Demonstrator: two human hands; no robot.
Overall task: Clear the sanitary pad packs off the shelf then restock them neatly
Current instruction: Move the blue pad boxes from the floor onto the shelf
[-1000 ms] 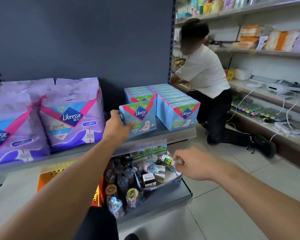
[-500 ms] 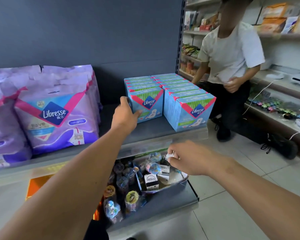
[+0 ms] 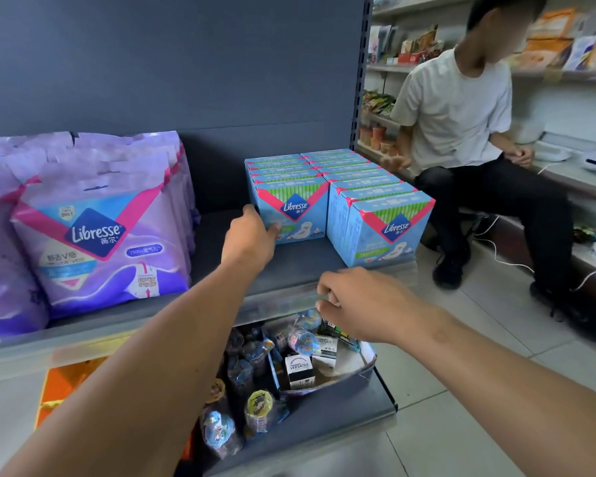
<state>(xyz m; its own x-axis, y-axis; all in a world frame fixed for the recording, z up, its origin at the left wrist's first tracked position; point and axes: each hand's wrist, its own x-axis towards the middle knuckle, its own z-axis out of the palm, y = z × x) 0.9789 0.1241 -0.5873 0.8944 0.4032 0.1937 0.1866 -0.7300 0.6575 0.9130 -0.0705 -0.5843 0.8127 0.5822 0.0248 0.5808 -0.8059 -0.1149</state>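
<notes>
The left hand (image 3: 252, 232) holds the front blue pad box (image 3: 291, 210) on the shelf (image 3: 221, 270), thumb and fingers around its corner. The right hand (image 3: 355, 304) hangs loosely curled, holding nothing. Clearing looks just begun. Next, I think, lift that box out.

Counted two rows of blue Libresse boxes (image 3: 291, 210) on the shelf (image 3: 289, 266); left row showed about five, right row (image 3: 386, 222) about seven, the rear ones hard to separate. Purple Libresse packs (image 3: 100, 232): two front faces visible, more stacked behind, number not resolvable. Two hands in view: left hand (image 3: 252, 235), right hand (image 3: 358, 304). One other person (image 3: 461, 108).
</notes>
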